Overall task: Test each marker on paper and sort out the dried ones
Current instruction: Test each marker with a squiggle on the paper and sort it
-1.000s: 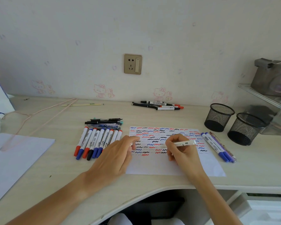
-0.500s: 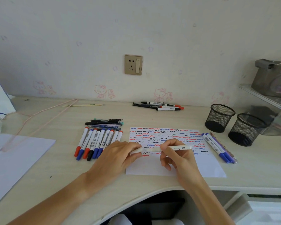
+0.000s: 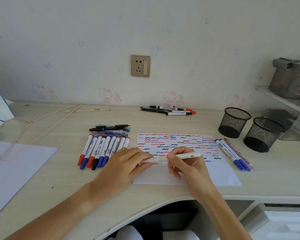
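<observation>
Here, at nine o'clock of your test sheet (image 3: 220, 175), a row of capped markers (image 3: 100, 150) lies side by side on the desk (image 3: 59, 179). Your left hand (image 3: 124, 168) pinches the cap end of a white marker (image 3: 185, 155), held level over the sheet's squiggles. Your right hand (image 3: 187, 164) curls around its barrel. At three o'clock lie blue-capped markers (image 3: 229, 154); at two o'clock, two mesh cups (image 3: 234, 122).

matt paper sheet (image 3: 220, 175), black wire-mesh cups (image 3: 234, 122)
</observation>
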